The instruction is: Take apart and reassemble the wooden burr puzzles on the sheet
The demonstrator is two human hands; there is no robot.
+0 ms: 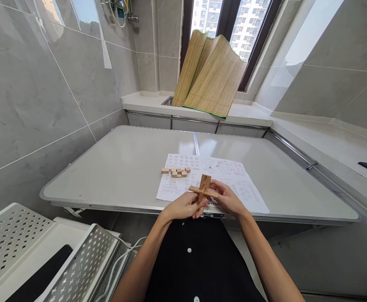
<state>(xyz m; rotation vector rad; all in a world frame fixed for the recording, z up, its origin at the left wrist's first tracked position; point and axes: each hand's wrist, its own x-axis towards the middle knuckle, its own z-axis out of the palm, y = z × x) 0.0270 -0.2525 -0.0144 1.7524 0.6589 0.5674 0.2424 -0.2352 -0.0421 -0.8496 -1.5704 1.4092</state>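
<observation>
Between my two hands is a wooden puzzle point(204, 183) of flat pieces crossed through one another, with a dark mark on the upright piece. My left hand point(188, 205) grips it from below and the left, fingers closed round its lower end. On the right side, my right hand point(225, 196) pinches the end of a crosswise piece. Both hands are above the near edge of the table. Several small notched wooden pieces point(178, 173) lie to the left, partly on a printed paper sheet point(233, 172) with rows of small diagrams.
The sheet rests on a white folding table point(133, 155) with a seam down its middle. Behind it, a bamboo mat point(214, 75) leans on the counter by the window. White perforated baskets point(79, 260) and a white cable point(115, 268) are at the lower left.
</observation>
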